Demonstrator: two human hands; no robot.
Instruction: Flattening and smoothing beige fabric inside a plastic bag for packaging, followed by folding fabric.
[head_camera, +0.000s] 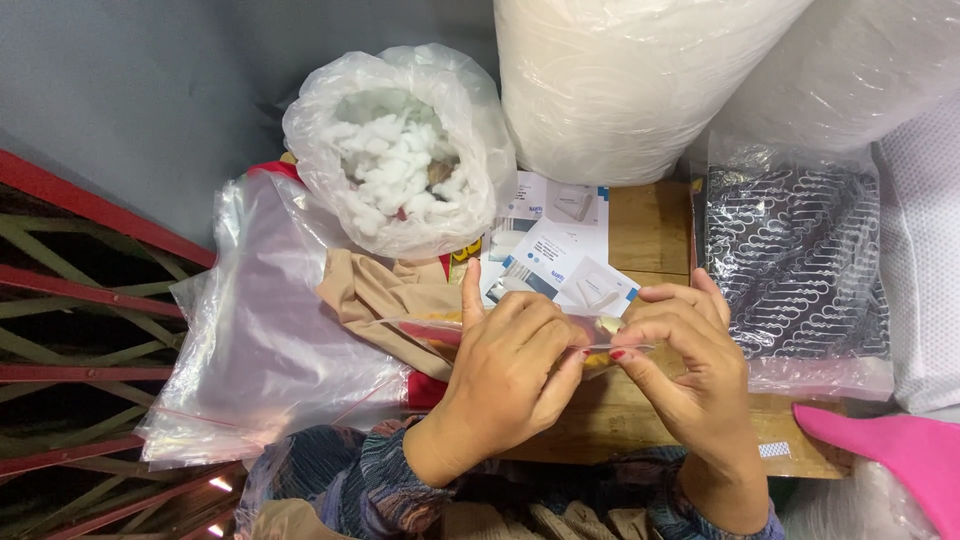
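Observation:
My left hand (505, 375) and my right hand (690, 365) meet over a small clear zip bag (440, 332) and pinch its edge between fingertips. The bag lies flat and see-through, with something red and yellowish inside. Beige folded cloth (375, 290) lies just beyond my left hand. Under both hands is a wooden board (650, 230).
An open plastic bag of white stuffing (400, 150) stands behind. Printed paper cards (560, 250) lie beside it. Clear plastic bags (260, 340) are stacked at the left, a bagged black-and-white patterned fabric (800, 250) at the right. Large white rolls (620, 80) stand behind, pink item (890, 450) lower right, red metal frame (70, 290) left.

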